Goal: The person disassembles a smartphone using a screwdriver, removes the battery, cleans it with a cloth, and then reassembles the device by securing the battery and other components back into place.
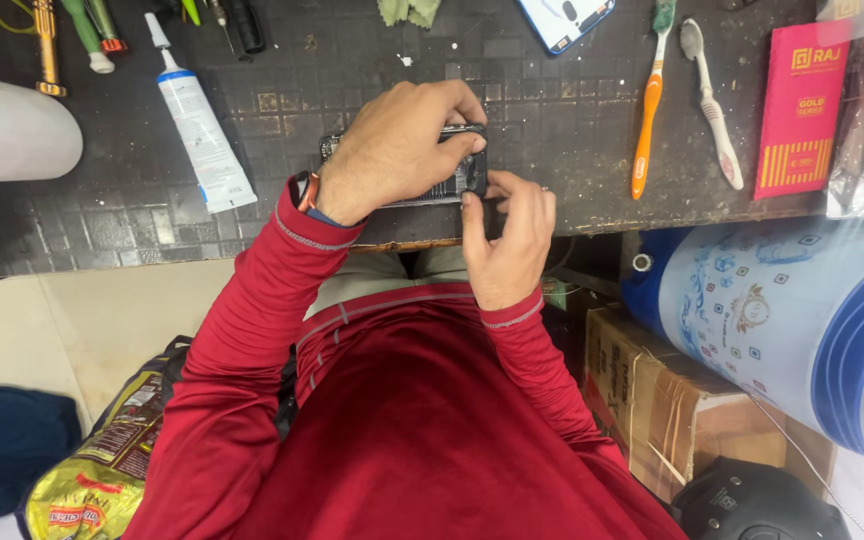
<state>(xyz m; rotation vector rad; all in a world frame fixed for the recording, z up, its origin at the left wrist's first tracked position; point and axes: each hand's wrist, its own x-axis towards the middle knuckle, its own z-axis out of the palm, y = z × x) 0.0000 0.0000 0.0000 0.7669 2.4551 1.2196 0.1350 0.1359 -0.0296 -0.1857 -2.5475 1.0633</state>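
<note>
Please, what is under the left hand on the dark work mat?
Under the left hand lies a small dark phone-like device; only its right end and lower edge show. The right hand touches that end. The hand covers the rest, resting on the mat.

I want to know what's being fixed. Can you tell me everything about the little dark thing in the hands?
The small dark device is a flat, rectangular gadget, black with grey inner parts showing, so it looks opened up. It lies near the front edge of the dark work mat. The left hand covers most of it from above, fingers curled over its top edge. The right hand pinches its lower right corner. Much of it is hidden, so finer details cannot be told.
</note>
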